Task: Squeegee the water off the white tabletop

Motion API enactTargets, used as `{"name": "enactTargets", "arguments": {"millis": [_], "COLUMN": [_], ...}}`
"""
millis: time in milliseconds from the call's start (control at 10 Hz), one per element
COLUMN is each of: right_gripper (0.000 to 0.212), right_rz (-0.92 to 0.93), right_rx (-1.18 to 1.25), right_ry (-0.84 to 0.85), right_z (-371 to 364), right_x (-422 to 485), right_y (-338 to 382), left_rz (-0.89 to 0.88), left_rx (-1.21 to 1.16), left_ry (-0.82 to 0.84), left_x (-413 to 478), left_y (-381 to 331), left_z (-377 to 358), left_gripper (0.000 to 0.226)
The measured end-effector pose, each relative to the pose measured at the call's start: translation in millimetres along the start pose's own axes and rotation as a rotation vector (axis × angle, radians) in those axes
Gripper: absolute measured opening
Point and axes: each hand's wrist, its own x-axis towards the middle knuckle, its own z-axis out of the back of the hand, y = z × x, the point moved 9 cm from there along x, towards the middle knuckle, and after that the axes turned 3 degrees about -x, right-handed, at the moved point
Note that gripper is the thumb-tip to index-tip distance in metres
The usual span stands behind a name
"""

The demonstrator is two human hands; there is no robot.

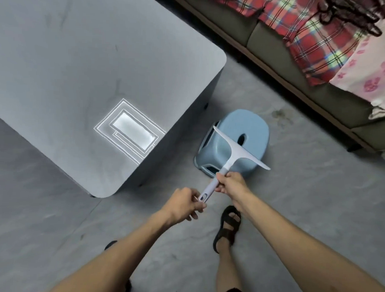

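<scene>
The white tabletop (81,65) fills the upper left, with rounded corners and a bright reflection of a ceiling light near its right edge. I hold a white T-shaped squeegee (233,147) in the air to the right of the table, above a blue stool. My right hand (230,183) grips the middle of its handle. My left hand (185,203) pinches the handle's end, by the hanging hole. The blade points up and away from me and does not touch the table. Water on the tabletop is hard to make out.
A light blue plastic stool (249,130) stands on the grey floor just right of the table. A sofa (298,79) with plaid and pink cloths (311,40) runs along the upper right. My sandalled foot (228,225) is on the floor below my hands.
</scene>
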Motion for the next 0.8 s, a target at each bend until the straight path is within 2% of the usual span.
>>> {"name": "enactTargets", "arguments": {"millis": [100,200,300,400,600,700,800], "right_gripper": [0.017,0.016,0.022,0.030,0.032,0.035,0.036], "right_rz": [0.001,0.087,0.115,0.074,0.047,0.009,-0.069], "right_rx": [-0.115,-0.290,-0.338,-0.357,-0.371,-0.366,-0.494], "right_ry": [-0.040,-0.103,-0.154,-0.184,-0.149,-0.141,-0.076], "right_z": [40,78,99,116,113,113,104], "right_x": [68,152,201,253,276,269,235], "right_y": [5,14,15,4,-9,-10,-8], "left_rz": [0.039,0.089,0.130,0.190,0.230,0.217,0.222], "left_rx": [-0.102,-0.126,-0.135,-0.202,-0.225,-0.173,-0.129], "left_ry": [-0.122,-0.217,-0.247,-0.287,-0.301,-0.317,-0.365], "left_x": [63,148,194,234,230,213,175], "left_y": [-21,-38,-41,-38,-25,-25,-29], "left_z": [-23,-52,-71,-85,-80,-67,-46], "left_gripper": [0.016,0.012,0.018,0.036,0.046,0.043,0.036]}}
